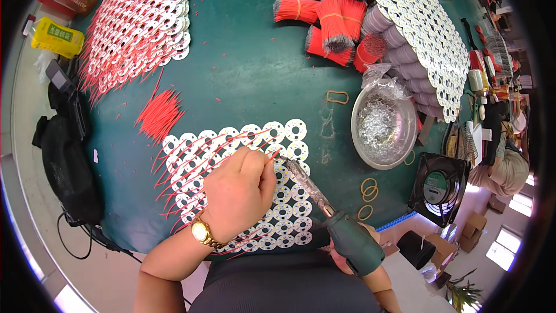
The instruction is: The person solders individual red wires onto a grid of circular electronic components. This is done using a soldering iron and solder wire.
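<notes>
In front of me lies a panel of round white circuit boards (302, 215) with dark centre holes, and thin red wires stretch across many of them. My left hand (238, 188), with a gold watch (200, 232) on its wrist, is closed in a pinch over the panel on a red wire (274, 154). My right hand (339, 259) is wrapped round the green handle of a soldering iron (353, 243), which hides most of its fingers. The iron's tip meets the panel right beside the pinched fingertips; whether it touches the wire is too small to tell.
Loose red wires (161, 116) lie beyond the panel. Stacked wired boards (139, 29) stand far left. Bundled red wires (333, 23) and a tall board stack (425, 35) fill the far right. A metal bowl (356, 130), rubber bands (369, 188) and a black fan (440, 188) are rightward.
</notes>
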A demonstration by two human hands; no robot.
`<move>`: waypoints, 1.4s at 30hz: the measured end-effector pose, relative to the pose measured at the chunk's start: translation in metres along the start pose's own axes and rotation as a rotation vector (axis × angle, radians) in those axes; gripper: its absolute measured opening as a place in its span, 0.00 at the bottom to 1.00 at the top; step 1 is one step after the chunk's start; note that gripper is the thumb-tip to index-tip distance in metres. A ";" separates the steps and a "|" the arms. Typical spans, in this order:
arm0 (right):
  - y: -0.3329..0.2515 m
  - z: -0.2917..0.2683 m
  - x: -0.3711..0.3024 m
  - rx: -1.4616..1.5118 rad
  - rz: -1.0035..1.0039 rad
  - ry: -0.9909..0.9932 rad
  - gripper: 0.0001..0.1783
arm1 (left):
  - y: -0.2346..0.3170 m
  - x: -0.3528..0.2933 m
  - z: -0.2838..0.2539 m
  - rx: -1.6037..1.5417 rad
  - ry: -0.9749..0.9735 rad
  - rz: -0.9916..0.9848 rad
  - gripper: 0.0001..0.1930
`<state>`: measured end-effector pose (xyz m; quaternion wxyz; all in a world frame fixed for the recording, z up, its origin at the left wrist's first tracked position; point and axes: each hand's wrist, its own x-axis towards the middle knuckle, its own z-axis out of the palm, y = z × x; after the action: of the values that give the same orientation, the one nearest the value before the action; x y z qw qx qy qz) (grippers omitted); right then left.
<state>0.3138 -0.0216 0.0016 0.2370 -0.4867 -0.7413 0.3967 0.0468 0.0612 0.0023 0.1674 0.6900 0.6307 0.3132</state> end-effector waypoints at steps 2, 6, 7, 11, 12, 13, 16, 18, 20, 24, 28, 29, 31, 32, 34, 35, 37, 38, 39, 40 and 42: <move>-0.007 -0.005 0.003 -0.047 -0.020 -0.038 0.26 | 0.001 0.000 -0.002 0.008 0.004 0.002 0.06; -0.010 -0.008 0.004 -0.038 0.065 -0.079 0.27 | -0.001 0.000 0.002 0.018 0.005 0.005 0.06; -0.012 -0.009 0.007 -0.083 0.001 -0.060 0.27 | -0.001 0.000 0.002 0.018 0.006 0.005 0.06; -0.014 -0.005 -0.006 0.152 0.387 -0.080 0.27 | 0.001 0.000 0.001 0.025 -0.001 0.008 0.06; -0.019 -0.005 0.000 0.108 0.329 -0.051 0.19 | 0.001 0.000 0.001 0.032 -0.002 0.008 0.06; -0.022 -0.006 0.006 0.064 0.271 -0.022 0.11 | 0.001 0.000 0.001 0.033 -0.002 0.007 0.06; -0.024 -0.011 0.015 -0.121 0.054 -0.048 0.12 | 0.000 -0.001 0.001 0.038 0.004 0.010 0.06; -0.017 -0.012 0.008 -0.105 0.066 -0.079 0.19 | 0.000 0.000 0.001 0.044 0.005 0.010 0.06; -0.015 -0.012 0.007 -0.089 0.076 -0.111 0.26 | -0.001 -0.001 0.001 0.041 0.008 0.011 0.06; -0.016 -0.014 0.011 -0.149 -0.023 -0.081 0.24 | -0.001 -0.001 0.002 0.035 0.014 0.022 0.06; -0.038 -0.024 0.027 -0.164 0.009 -0.186 0.23 | -0.002 -0.001 0.001 0.037 0.010 0.018 0.06; -0.034 -0.022 0.024 -0.162 0.008 -0.189 0.23 | -0.002 -0.001 0.001 0.039 0.013 0.019 0.06; -0.022 -0.018 0.014 -0.077 0.006 -0.091 0.21 | -0.002 -0.001 0.002 0.034 0.017 0.025 0.06; -0.020 -0.018 0.014 -0.079 0.007 -0.091 0.21 | -0.002 0.000 0.002 0.037 0.017 0.027 0.06; -0.018 -0.017 0.014 -0.116 -0.056 -0.082 0.21 | -0.002 0.000 0.002 0.042 0.014 0.027 0.06; -0.018 -0.017 0.015 -0.115 -0.055 -0.083 0.21 | -0.002 -0.001 0.003 0.044 0.015 0.026 0.06; -0.021 -0.019 0.018 -0.145 -0.087 -0.109 0.21 | -0.003 -0.001 0.003 0.048 0.017 0.023 0.06; -0.021 -0.018 0.018 -0.144 -0.087 -0.111 0.21 | -0.004 -0.001 0.002 0.050 0.016 0.026 0.06; -0.021 -0.018 0.018 -0.138 -0.088 -0.101 0.21 | -0.004 -0.001 0.002 0.051 0.015 0.029 0.06; -0.020 -0.017 0.018 -0.131 -0.088 -0.091 0.21 | -0.004 -0.001 0.002 0.051 0.015 0.027 0.06; -0.018 -0.017 0.017 -0.107 -0.099 -0.088 0.21 | -0.003 -0.001 0.001 0.052 0.008 0.028 0.06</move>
<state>0.3094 -0.0034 0.0253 0.1968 -0.4436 -0.7944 0.3653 0.0454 0.0613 -0.0009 0.1424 0.7015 0.6298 0.3017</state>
